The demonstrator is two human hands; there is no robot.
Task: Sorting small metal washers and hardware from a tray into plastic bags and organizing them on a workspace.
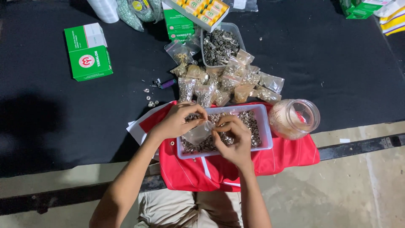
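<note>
Both hands work over a clear plastic tray (pixel 265 126) of small silvery metal rings that sits on a red cloth (pixel 291 154) at the near edge of the black counter (pixel 50 109). The left hand (pixel 179 120) and the right hand (pixel 232 137) each pinch with closed fingers the mouth of a small clear plastic bag (pixel 197 133) held just above the rings; what the bag holds is hard to make out, and the fingertips hide its opening. The hands also cover the middle of the tray. Just beyond the tray lies a heap of small filled bags (pixel 223 82), too crumpled and shiny to count, and behind it a second clear tub (pixel 236 33) of darker metal parts. A clear jar (pixel 295 118) lies tilted at the tray's right end, touching the red cloth, with pale contents that cannot be told. Toward the far left of the counter stands a green and white box (pixel 87 51) with a red round mark on its top. At the far edge a stack of like green boxes (pixel 177 23) sits under an open carton (pixel 202 12) of yellow and orange packets, partly cut off by the frame. More green packs (pixel 358 8) are cut off at the far right corner, and a white roll (pixel 103 9) at the far edge. A few loose rings (pixel 150 100) and a small purple object (pixel 167 83) lie left of the heap.
</note>
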